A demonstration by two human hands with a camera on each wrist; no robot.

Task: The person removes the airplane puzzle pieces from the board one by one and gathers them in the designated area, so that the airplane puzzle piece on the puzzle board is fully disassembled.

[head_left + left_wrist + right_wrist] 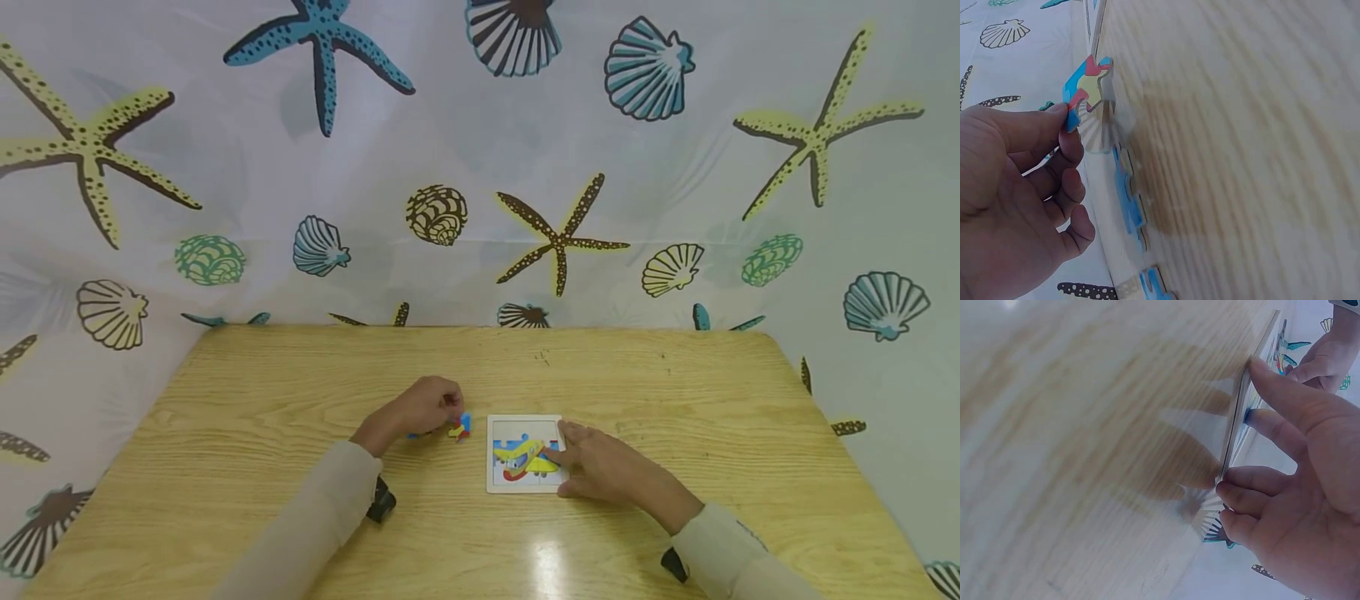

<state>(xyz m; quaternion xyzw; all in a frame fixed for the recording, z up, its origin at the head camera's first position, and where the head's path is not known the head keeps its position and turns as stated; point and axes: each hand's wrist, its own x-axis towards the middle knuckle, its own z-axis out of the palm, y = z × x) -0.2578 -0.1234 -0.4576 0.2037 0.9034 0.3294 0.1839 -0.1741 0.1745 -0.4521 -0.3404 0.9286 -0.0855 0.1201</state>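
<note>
My left hand (423,406) pinches a puzzle piece (1090,87) between thumb and index finger, slightly above the table. The piece is blue, red and yellow, and its other fingers curl loosely beside it. To its right lies a square puzzle board (490,471) with a white rim, holding a yellow airplane picture; the upper strip inside it is bare white. My right hand (606,465) rests at the board's right side, thumb and outer fingers against the edge. Its index finger reaches over the rim and touches the picture.
More loose blue puzzle pieces (1127,194) lie on the table under and beside the left hand, mostly hidden by it in the head view. The wooden table (300,533) ends at a curtain (375,175) printed with shells and starfish.
</note>
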